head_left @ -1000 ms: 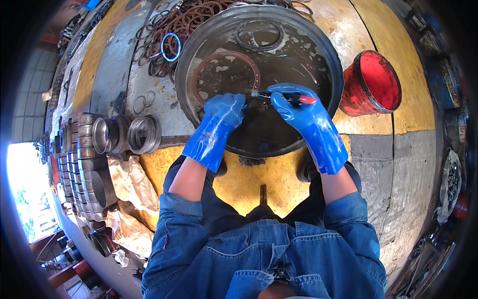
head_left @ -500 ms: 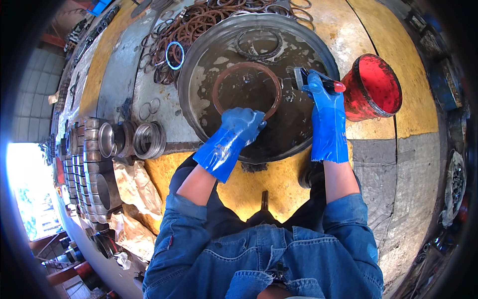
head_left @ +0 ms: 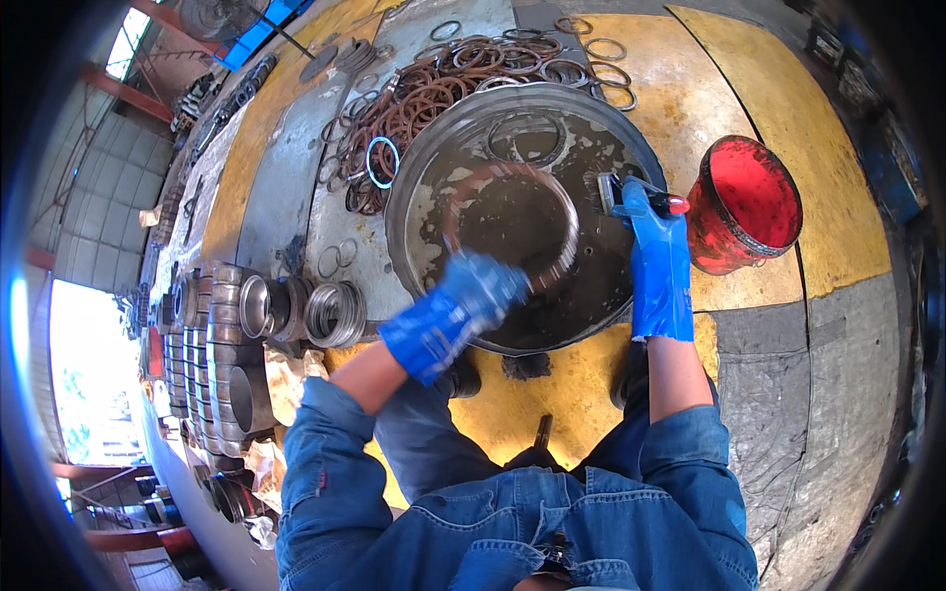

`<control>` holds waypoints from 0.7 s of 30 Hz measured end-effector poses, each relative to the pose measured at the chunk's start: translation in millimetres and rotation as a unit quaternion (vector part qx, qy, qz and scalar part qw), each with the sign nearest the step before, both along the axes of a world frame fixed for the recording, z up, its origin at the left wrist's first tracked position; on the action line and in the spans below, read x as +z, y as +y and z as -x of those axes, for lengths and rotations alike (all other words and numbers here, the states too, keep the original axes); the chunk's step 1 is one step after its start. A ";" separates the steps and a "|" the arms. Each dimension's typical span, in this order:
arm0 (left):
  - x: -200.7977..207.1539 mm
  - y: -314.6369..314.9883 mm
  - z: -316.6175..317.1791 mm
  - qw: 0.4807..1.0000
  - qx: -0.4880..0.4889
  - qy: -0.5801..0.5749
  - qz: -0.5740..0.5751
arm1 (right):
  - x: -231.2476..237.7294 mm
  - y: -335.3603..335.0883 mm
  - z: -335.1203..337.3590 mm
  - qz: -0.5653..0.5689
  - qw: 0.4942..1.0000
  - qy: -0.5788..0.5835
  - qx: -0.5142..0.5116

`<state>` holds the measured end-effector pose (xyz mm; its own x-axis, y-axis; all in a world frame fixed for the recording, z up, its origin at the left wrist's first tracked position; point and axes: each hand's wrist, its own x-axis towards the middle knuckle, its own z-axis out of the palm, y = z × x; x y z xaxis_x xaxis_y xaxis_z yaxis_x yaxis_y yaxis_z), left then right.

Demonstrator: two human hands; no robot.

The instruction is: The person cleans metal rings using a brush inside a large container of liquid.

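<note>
My left hand (head_left: 483,288), in a long blue rubber glove, grips the near edge of a large rusty metal ring (head_left: 570,219). Both are smeared by motion over a wide round metal basin (head_left: 397,236) of murky dark liquid. In my right hand (head_left: 650,215), gloved alike, is a brush (head_left: 612,194) with a dark handle and a red end. Its bristles point left above the basin's right side, apart from the ring. Another dark ring (head_left: 563,141) lies at the basin's far side, partly in the liquid.
Beyond the basin lies a heap of rusty rings (head_left: 424,108), with a blue-white ring (head_left: 382,162) at its edge. A red bucket (head_left: 711,219) tilts at the right. Steel rings (head_left: 335,313) and stacked metal cylinders (head_left: 236,350) stand left, near brown paper (head_left: 286,379).
The view has shifted, so the basin sits lower and further right in it. My left elbow has swung outward, and the held ring is now blurred by movement. Right hand still grips the brush.
</note>
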<state>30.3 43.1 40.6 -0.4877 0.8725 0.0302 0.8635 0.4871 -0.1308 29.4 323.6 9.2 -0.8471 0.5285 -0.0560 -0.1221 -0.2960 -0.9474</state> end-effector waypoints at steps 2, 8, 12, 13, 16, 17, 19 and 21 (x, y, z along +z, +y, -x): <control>19.1 -18.0 71.2 0.989 0.043 0.130 -0.049 | -5.0 0.5 1.2 -0.010 1.000 -0.010 0.001; 87.5 -15.1 187.5 0.938 0.254 0.151 -0.183 | -23.1 8.3 12.3 -0.037 0.997 -0.047 0.042; -0.5 -28.1 180.4 0.811 0.394 -0.286 -0.325 | -22.6 -6.0 17.0 -0.017 0.993 -0.101 0.053; -26.4 -34.1 173.6 0.702 0.385 -0.443 -0.402 | -23.9 -7.3 17.2 -0.012 0.993 -0.099 0.055; -51.8 0.9 160.4 0.585 0.411 -0.522 -0.465 | -25.2 0.8 10.4 -0.023 0.993 -0.100 0.054; -58.9 9.6 168.0 0.547 0.431 -0.538 -0.475 | -25.5 0.5 9.5 -0.026 0.992 -0.107 0.055; -76.6 19.1 189.6 0.465 0.473 -0.563 -0.492 | -29.7 -4.2 9.2 -0.028 0.990 -0.124 0.065; -92.2 25.9 212.9 0.495 0.485 -0.532 -0.487 | -34.8 -6.8 8.6 -0.034 0.989 -0.126 0.068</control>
<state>-182.6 69.0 -51.6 -0.8545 0.0368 -0.5181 -0.5105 0.1248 0.8508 20.8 316.8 -25.7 -0.8744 0.4204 -0.2422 0.1564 -0.2283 -0.9610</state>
